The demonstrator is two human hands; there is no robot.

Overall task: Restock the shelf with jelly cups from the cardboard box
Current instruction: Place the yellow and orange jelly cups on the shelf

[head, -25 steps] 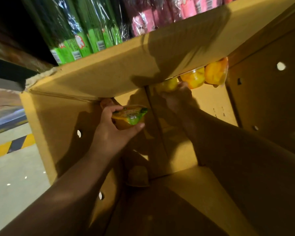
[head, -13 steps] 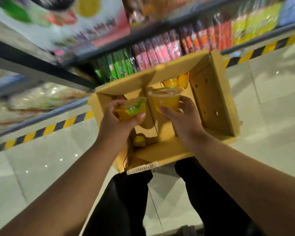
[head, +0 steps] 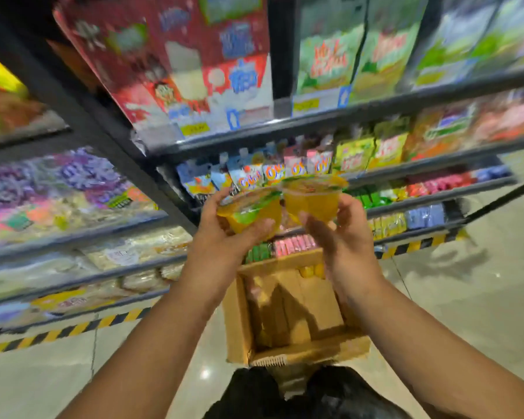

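Observation:
My left hand (head: 224, 240) grips a yellow jelly cup (head: 248, 211) with a green and orange lid, tilted toward me. My right hand (head: 342, 237) holds a second yellow jelly cup (head: 312, 198) upright, right beside the first. Both cups are raised in front of the shelf (head: 315, 173), at the level of the row of drink pouches. The open cardboard box (head: 239, 322) stands on the floor below my hands, against the bottom shelf. A few yellow cups (head: 310, 271) show at its far end.
Shelves packed with snack bags and boxes fill the left and top of the view. A black and yellow striped strip (head: 73, 328) runs along the shelf base. Glossy tiled floor (head: 466, 297) lies to the right. My dark trousers (head: 300, 394) show at the bottom.
Both hands have lifted out of the box with one cup each, up to shelf height. The view has swung upward from inside the box to the shelves.

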